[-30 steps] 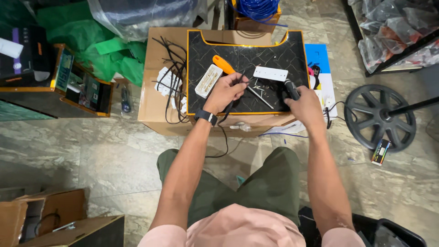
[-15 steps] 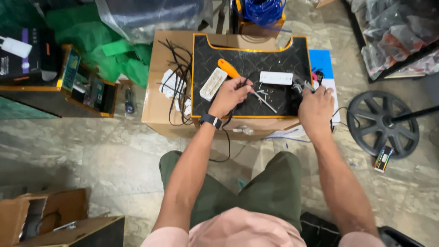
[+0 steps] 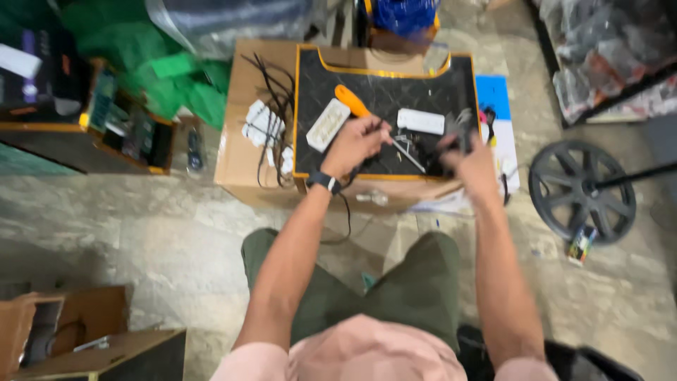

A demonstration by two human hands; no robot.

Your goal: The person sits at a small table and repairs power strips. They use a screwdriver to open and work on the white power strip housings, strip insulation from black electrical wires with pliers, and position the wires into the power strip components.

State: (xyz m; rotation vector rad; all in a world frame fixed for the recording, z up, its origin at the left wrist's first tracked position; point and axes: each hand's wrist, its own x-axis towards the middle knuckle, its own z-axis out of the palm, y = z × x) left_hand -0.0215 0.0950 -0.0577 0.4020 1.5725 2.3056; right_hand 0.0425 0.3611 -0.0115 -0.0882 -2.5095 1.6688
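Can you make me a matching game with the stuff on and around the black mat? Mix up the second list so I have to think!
Things:
1. screwdriver handle
2. wheel
3. watch
4. flat white box

Places or colours:
A. on the left wrist
B. orange, on the black mat
C. on the mat, just left of the screwdriver
D. black, lying on the floor at the right

Right pairs: 1-B, 2-D, 3-A, 4-C
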